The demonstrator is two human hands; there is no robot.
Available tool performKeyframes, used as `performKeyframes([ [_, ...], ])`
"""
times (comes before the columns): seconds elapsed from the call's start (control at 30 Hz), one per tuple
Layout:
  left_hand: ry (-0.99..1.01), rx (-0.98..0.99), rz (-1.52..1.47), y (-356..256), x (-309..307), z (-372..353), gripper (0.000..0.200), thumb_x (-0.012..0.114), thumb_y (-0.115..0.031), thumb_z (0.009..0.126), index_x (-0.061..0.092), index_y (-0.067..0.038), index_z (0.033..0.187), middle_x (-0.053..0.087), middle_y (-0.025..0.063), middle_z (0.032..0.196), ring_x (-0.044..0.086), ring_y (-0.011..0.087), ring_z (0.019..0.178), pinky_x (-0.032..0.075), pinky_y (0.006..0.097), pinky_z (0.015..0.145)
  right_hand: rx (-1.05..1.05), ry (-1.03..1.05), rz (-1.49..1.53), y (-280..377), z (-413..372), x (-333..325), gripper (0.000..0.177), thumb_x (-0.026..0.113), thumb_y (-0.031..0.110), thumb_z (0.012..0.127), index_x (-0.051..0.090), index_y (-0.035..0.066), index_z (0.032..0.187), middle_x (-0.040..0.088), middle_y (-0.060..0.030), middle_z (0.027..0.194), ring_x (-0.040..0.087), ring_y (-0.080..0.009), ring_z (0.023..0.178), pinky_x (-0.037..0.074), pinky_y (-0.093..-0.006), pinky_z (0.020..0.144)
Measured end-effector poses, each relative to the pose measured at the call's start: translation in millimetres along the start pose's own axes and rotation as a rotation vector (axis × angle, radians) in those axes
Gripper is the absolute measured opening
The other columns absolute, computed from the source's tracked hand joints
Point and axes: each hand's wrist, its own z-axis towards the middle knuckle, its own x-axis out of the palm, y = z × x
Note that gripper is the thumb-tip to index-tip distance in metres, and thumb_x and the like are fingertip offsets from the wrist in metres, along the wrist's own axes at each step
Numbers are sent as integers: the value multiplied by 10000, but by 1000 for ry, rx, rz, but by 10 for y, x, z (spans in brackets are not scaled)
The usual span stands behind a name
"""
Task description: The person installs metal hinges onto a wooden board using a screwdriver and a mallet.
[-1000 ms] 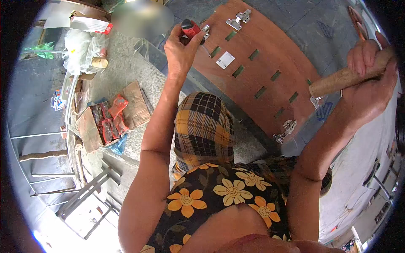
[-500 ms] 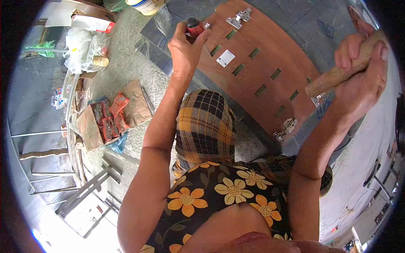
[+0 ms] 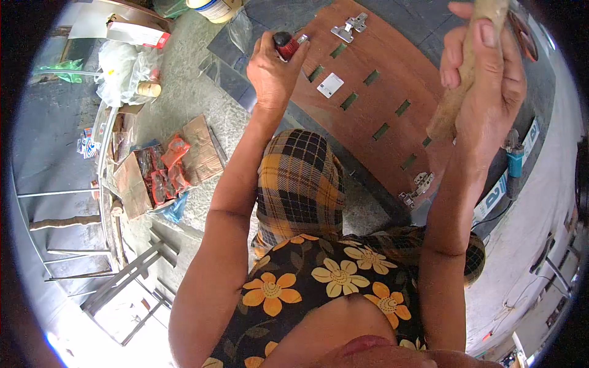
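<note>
red tool (image 3: 287,50): at left edge of board (image 3: 386,92), black end up, long axis steep, tip hidden | left grip (image 3: 270,75): wrapped round tool | wooden stick (image 3: 464,86): lower end over board's right side, slanting up rightward | right grip (image 3: 492,92): clasping stick | hinge (image 3: 348,27): on board's far end

At three o'clock a white strip (image 3: 491,200) shows large blue letters resembling "al" or "ai", while the print on the wooden panel's (image 3: 392,86) white sticker (image 3: 330,85) near twelve and the tub (image 3: 211,9) at eleven is too small to read.
</note>
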Motion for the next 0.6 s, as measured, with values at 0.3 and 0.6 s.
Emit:
performKeyframes([
  [0.3, 53, -185, -119, -49, 43, -32, 424, 779, -310, 794, 543, -63, 1045, 681, 164, 840, 678, 347, 739, 525, 408, 665, -4, 222, 177, -213, 24, -41, 247, 540, 209, 998, 601, -30, 989, 468, 16, 589, 373, -40, 466, 287, -207, 429],
  [0.6, 197, -43, -51, -101, -22, -30, 480, 696, -198, 866, 387, -52, 1204, 654, 225, 890, 664, 421, 777, 522, 455, 686, 141, 379, 109, -309, 20, -50, 250, 630, 240, 968, 615, -1, 904, 515, 22, 603, 420, -31, 486, 310, -213, 440],
])
